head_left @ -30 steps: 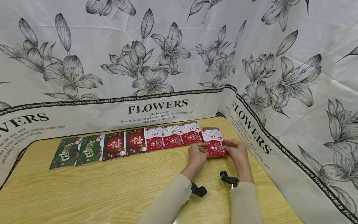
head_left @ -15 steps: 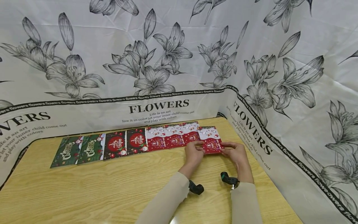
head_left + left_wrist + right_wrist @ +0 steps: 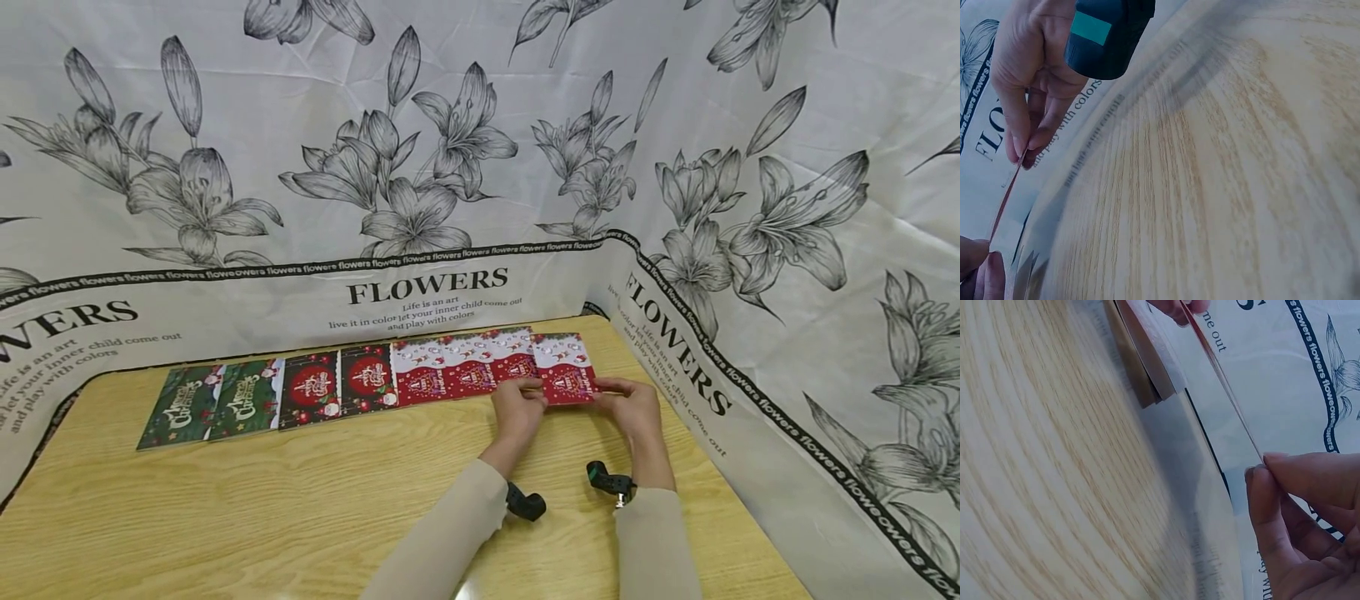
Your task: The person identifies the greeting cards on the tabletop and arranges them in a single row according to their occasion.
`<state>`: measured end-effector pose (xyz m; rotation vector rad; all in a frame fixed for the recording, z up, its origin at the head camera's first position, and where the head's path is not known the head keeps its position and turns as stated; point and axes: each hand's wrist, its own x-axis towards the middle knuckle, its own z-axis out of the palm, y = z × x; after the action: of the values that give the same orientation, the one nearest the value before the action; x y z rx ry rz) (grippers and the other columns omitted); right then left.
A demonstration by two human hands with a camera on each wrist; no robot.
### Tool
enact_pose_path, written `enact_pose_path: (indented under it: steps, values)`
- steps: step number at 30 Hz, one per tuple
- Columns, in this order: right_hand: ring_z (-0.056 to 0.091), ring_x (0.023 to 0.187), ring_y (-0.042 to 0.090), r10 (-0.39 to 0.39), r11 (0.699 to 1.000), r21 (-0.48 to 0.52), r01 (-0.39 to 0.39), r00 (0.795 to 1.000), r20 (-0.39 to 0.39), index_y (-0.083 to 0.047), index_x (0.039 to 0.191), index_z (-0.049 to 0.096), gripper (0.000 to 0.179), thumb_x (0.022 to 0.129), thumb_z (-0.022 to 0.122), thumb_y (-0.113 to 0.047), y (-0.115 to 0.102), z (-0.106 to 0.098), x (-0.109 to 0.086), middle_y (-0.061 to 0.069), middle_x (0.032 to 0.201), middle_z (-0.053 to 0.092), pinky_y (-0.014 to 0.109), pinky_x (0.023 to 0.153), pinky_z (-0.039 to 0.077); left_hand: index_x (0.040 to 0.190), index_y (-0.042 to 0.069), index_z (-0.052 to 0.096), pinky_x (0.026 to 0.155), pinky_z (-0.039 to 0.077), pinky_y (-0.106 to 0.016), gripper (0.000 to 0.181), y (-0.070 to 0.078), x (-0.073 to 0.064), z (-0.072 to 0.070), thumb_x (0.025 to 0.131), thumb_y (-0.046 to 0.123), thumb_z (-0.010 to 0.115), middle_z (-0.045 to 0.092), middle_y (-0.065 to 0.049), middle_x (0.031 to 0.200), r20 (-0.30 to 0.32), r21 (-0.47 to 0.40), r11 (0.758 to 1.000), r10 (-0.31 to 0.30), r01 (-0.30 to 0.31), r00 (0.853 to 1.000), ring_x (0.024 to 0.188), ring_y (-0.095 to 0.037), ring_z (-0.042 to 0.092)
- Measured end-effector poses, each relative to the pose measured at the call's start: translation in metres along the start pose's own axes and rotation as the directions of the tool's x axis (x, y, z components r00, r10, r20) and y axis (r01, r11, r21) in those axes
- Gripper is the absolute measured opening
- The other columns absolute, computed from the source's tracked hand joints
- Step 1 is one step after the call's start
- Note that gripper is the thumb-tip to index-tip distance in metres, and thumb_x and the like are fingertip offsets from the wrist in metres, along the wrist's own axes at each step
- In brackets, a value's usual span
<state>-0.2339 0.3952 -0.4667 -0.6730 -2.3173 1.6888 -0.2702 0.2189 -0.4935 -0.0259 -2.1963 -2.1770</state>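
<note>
Both hands pinch a red and white Christmas card [image 3: 566, 367] at the right end of a row of cards. My left hand [image 3: 519, 410] grips its lower left edge, and my right hand [image 3: 632, 410] its lower right edge. The wrist views show the card edge-on as a thin strip between thumb and fingers, raised off the wood. Directly left of it lie several matching red and white cards [image 3: 467, 367], overlapping each other. Two dark cards with red circles [image 3: 367, 379] follow, then two green cards [image 3: 243, 398] at the far left.
The wooden table [image 3: 300, 508] meets a white curtain [image 3: 315, 208] with flower prints at the back and right. Black wrist cameras [image 3: 527, 503] hang below both wrists, close over the table.
The hands have shifted the held card left and slightly away from the person, bringing it up to the row's right end. The other cards stay put.
</note>
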Motion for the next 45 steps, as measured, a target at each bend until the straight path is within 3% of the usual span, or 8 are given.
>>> enact_pose_path:
  steps: [5, 11, 15, 20, 23, 27, 35, 45]
  values:
    - [0.050, 0.136, 0.034, -0.006, 0.999, -0.033, 0.005, 0.999, -0.044, 0.002, 0.129, 0.072, 0.036, 0.093, 0.076, 0.001, -0.004, 0.002, 0.002, 0.023, 0.143, 0.061, 0.037, 0.104, 0.048, 0.095, -0.008, 0.079, 0.062, 0.060, -0.023, 0.028, 0.003, 0.003, 0.004, 0.075, -0.025, 0.069, 0.075, -0.017, 0.081, -0.012, -0.047, 0.999, 0.006, -0.006, 1.000, 0.068, -0.017, 0.071]
    - [0.049, 0.139, 0.036, -0.023, 0.999, -0.039, 0.020, 0.997, -0.078, 0.002, 0.128, 0.073, 0.033, 0.095, 0.074, 0.001, -0.009, 0.003, 0.009, 0.023, 0.143, 0.061, 0.047, 0.112, 0.045, 0.099, -0.008, 0.079, 0.067, 0.061, -0.024, 0.030, 0.008, 0.005, 0.005, 0.078, -0.025, 0.067, 0.075, -0.018, 0.087, 0.012, -0.033, 0.999, 0.021, -0.020, 1.000, 0.073, -0.017, 0.072]
    - [0.051, 0.138, 0.036, -0.033, 0.997, -0.067, 0.026, 0.994, -0.108, 0.001, 0.127, 0.074, 0.031, 0.096, 0.073, 0.000, -0.011, 0.005, 0.016, 0.022, 0.142, 0.062, 0.045, 0.107, 0.049, 0.104, -0.006, 0.079, 0.071, 0.061, -0.023, 0.026, 0.009, 0.008, 0.006, 0.084, -0.020, 0.072, 0.077, -0.016, 0.094, 0.053, -0.006, 1.000, 0.020, -0.019, 0.998, 0.081, -0.018, 0.073]
    - [0.056, 0.129, 0.033, -0.041, 0.997, -0.077, 0.029, 0.986, -0.161, 0.000, 0.124, 0.076, 0.030, 0.095, 0.074, 0.001, -0.012, 0.008, 0.027, 0.022, 0.135, 0.067, 0.029, 0.085, 0.053, 0.109, -0.005, 0.079, 0.076, 0.061, -0.023, 0.022, 0.010, 0.011, 0.009, 0.089, -0.012, 0.075, 0.077, -0.017, 0.103, 0.100, 0.001, 1.000, 0.024, -0.024, 0.995, 0.087, -0.016, 0.074]
    - [0.058, 0.127, 0.033, -0.049, 0.996, -0.076, 0.035, 0.980, -0.195, 0.001, 0.122, 0.076, 0.030, 0.092, 0.075, 0.002, -0.011, 0.010, 0.033, 0.022, 0.133, 0.068, 0.024, 0.080, 0.052, 0.112, -0.004, 0.079, 0.080, 0.061, -0.024, 0.021, 0.011, 0.012, 0.009, 0.092, -0.005, 0.076, 0.077, -0.014, 0.108, 0.118, 0.010, 1.000, 0.005, -0.007, 0.993, 0.094, -0.017, 0.074]
    - [0.055, 0.131, 0.033, -0.033, 0.999, -0.047, 0.024, 0.977, -0.209, 0.002, 0.123, 0.076, 0.031, 0.093, 0.073, 0.004, -0.009, 0.014, 0.040, 0.023, 0.136, 0.065, 0.030, 0.088, 0.055, 0.118, -0.003, 0.077, 0.087, 0.060, -0.026, 0.023, 0.012, 0.011, 0.010, 0.096, 0.001, 0.075, 0.076, -0.011, 0.119, 0.158, -0.008, 0.999, -0.038, 0.040, 0.987, 0.106, -0.021, 0.072]
    - [0.051, 0.139, 0.038, -0.045, 0.997, -0.074, 0.029, 0.974, -0.223, 0.004, 0.121, 0.076, 0.028, 0.093, 0.072, 0.004, -0.006, 0.020, 0.048, 0.024, 0.137, 0.065, 0.047, 0.106, 0.048, 0.131, -0.004, 0.070, 0.104, 0.054, -0.033, 0.033, 0.006, 0.013, 0.011, 0.099, 0.005, 0.071, 0.062, -0.016, 0.144, 0.257, -0.038, 0.998, -0.044, 0.056, 0.965, 0.131, -0.030, 0.061]
    - [0.051, 0.137, 0.040, -0.051, 0.994, -0.109, 0.025, 0.970, -0.237, 0.003, 0.120, 0.077, 0.027, 0.093, 0.072, 0.003, -0.002, 0.024, 0.055, 0.025, 0.134, 0.067, 0.051, 0.117, 0.036, 0.134, -0.009, 0.065, 0.105, 0.052, -0.034, 0.038, 0.002, 0.015, 0.016, 0.099, 0.005, 0.071, 0.064, -0.020, 0.141, 0.312, -0.015, 0.999, -0.026, 0.032, 0.950, 0.132, -0.035, 0.061]
